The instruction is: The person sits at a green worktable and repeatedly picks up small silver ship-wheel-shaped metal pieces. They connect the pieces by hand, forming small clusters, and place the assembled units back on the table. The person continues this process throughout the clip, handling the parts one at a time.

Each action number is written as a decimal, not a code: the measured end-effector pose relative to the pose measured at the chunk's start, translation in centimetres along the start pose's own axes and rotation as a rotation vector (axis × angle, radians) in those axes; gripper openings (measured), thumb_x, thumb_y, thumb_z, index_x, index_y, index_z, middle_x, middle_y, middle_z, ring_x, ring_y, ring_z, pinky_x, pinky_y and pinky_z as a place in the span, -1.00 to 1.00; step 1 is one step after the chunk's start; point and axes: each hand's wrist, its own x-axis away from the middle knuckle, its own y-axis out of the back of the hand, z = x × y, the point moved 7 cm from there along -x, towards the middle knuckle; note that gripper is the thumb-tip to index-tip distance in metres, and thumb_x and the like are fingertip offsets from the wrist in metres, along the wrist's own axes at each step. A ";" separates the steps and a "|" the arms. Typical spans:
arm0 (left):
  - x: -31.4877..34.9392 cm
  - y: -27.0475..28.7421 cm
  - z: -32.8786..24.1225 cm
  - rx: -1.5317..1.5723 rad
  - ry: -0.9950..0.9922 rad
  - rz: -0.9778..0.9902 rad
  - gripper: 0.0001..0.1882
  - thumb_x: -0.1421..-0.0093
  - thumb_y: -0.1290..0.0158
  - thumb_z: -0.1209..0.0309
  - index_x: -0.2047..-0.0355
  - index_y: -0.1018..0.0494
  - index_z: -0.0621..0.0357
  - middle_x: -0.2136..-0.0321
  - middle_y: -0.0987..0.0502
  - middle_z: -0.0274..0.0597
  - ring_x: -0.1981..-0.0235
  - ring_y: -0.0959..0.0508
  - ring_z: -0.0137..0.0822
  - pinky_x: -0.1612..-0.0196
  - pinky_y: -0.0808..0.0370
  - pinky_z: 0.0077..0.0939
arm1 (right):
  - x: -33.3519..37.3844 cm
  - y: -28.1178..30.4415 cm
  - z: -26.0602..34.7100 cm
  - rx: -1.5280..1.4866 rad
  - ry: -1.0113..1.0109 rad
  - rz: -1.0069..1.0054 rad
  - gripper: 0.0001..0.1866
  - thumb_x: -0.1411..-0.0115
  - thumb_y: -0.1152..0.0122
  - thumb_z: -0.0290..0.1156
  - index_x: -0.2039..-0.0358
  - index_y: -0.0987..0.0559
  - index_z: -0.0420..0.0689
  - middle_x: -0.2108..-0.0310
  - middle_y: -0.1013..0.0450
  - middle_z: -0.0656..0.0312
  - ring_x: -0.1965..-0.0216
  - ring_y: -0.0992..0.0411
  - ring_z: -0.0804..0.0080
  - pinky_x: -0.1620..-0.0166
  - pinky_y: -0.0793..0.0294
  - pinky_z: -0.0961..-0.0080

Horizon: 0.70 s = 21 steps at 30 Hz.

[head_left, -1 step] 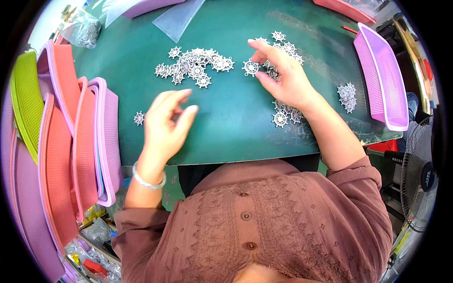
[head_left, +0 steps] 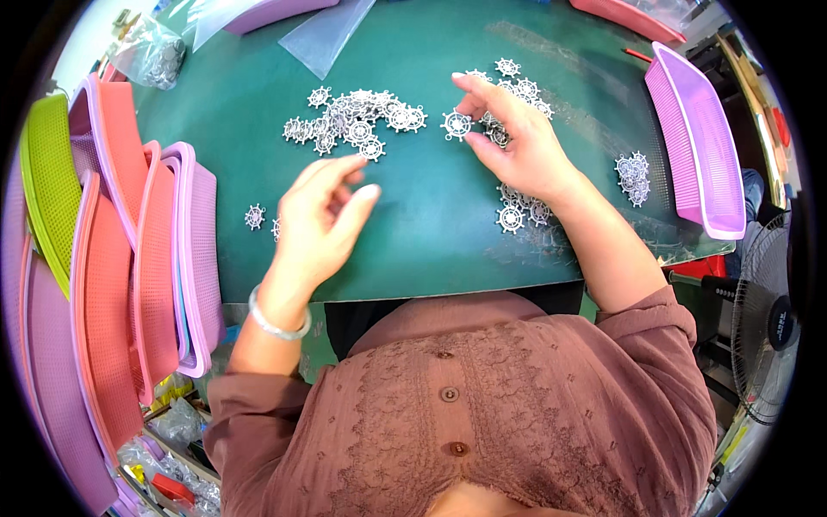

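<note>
Small silver ship's-wheel charms lie about the green tabletop. My left hand (head_left: 319, 220), a pale bangle on its wrist, has its fingers apart with nothing seen in them. Its fingertips are close to the lower edge of the main charm pile (head_left: 357, 116). At right, the thumb and a finger of my right hand (head_left: 521, 142) close at the edge of one ship's-wheel charm (head_left: 457, 125); its index finger is stretched out. More charms (head_left: 521, 90) lie behind and partly under that hand, and a cluster (head_left: 511, 215) sits below its wrist. Two single charms (head_left: 254, 216) are left of my left hand, one partly hidden.
Another small charm group (head_left: 634, 178) lies near a purple basket (head_left: 702, 146) at the right edge. Stacked purple, coral and green baskets (head_left: 108, 302) crowd the left side. Clear plastic bags (head_left: 323, 39) lie at the back. A fan (head_left: 762, 323) stands at lower right.
My left hand has moved a little right and up toward the main pile, and a second charm now shows beside it. My right hand has hardly moved.
</note>
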 end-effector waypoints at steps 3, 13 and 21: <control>-3.8 -4.3 -0.7 0.436 0.254 0.097 -0.68 -0.17 0.01 0.44 0.07 -0.36 0.30 0.38 -0.47 -0.28 0.45 -0.42 -0.55 0.34 -0.36 -0.70 | -0.3 0.5 0.3 -0.072 0.023 -0.034 -0.36 0.08 -0.14 -0.63 -0.08 -0.28 -0.04 0.33 -0.40 0.21 0.34 -0.40 0.33 0.25 -0.42 0.47; -7.9 -8.3 -0.9 0.867 0.328 0.219 -0.87 -0.19 0.07 0.45 0.27 -0.40 0.22 0.49 -0.51 -0.28 0.54 -0.47 -0.53 0.46 -0.39 -0.71 | -0.2 2.1 -1.0 -0.165 -0.006 -0.231 -0.37 0.08 -0.17 -0.66 -0.07 -0.29 -0.11 0.29 -0.40 0.18 0.34 -0.40 0.40 0.20 -0.41 0.50; -7.3 -9.1 -0.6 1.036 0.378 0.189 -0.89 -0.18 0.07 0.49 0.29 -0.35 0.25 0.41 -0.52 -0.09 0.47 -0.54 -0.38 0.38 -0.51 -0.57 | 0.2 1.4 -3.2 -0.521 -0.321 -0.202 -0.49 -0.05 -0.11 -0.63 -0.05 -0.27 -0.24 0.42 -0.43 0.29 0.34 -0.39 0.61 0.20 -0.38 0.62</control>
